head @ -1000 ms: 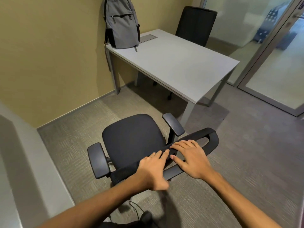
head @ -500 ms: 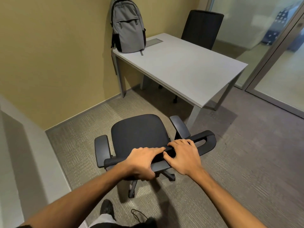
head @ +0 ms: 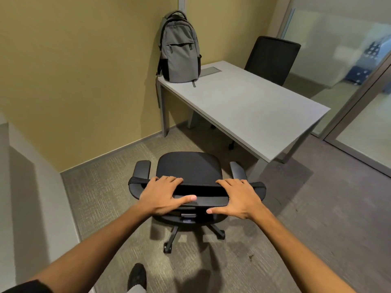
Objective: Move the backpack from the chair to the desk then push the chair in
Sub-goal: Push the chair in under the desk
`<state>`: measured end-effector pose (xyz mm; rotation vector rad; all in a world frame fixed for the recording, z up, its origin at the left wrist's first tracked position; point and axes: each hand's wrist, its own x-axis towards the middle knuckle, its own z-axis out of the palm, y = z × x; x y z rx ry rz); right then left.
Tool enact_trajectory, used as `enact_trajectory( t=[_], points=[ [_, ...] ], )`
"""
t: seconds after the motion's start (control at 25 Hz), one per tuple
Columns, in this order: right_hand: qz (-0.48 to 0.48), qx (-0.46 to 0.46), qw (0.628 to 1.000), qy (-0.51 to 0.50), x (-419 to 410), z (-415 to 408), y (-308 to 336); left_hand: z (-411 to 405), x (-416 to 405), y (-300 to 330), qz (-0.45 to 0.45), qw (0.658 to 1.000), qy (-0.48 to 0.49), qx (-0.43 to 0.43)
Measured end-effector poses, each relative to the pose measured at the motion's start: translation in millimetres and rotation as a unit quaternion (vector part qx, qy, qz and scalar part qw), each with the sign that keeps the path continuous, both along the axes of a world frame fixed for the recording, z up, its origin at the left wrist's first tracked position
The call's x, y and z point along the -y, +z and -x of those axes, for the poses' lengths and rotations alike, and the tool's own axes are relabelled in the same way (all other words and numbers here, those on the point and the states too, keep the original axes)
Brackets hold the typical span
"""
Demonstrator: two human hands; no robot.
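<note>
A grey backpack (head: pixel 179 52) stands upright on the far left corner of the white desk (head: pixel 249 106), leaning against the yellow wall. The black office chair (head: pixel 189 168) stands on the carpet in front of the desk, its seat facing the desk's near left part and its backrest top toward me. My left hand (head: pixel 163 195) grips the left part of the backrest's top edge, fingers over it. My right hand (head: pixel 239 197) grips the right part the same way. The seat is bare.
A second black chair (head: pixel 273 58) stands behind the desk's far side. A glass wall and door frame (head: pixel 347 115) run along the right. A low grey ledge (head: pixel 25 187) lies to my left. My shoe (head: pixel 137 278) shows at the bottom.
The chair has turned so its seat faces the desk squarely. My hands have spread apart along the backrest top. The view has shifted left, so the desk sits further right.
</note>
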<state>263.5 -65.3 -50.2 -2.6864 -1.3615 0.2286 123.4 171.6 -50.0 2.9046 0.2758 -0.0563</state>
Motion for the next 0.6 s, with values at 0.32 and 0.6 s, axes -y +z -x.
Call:
enact_trajectory(
  t=[0.32,0.6],
  points=[
    [-0.013,-0.026,1.0,-0.008,-81,-44,3,-71,-116,1,-0.021,0.998,-0.057,0.002],
    [-0.03,-0.033,0.991,-0.128,-184,-87,-7,-158,-229,-3,-0.089,0.993,-0.053,0.057]
  ],
)
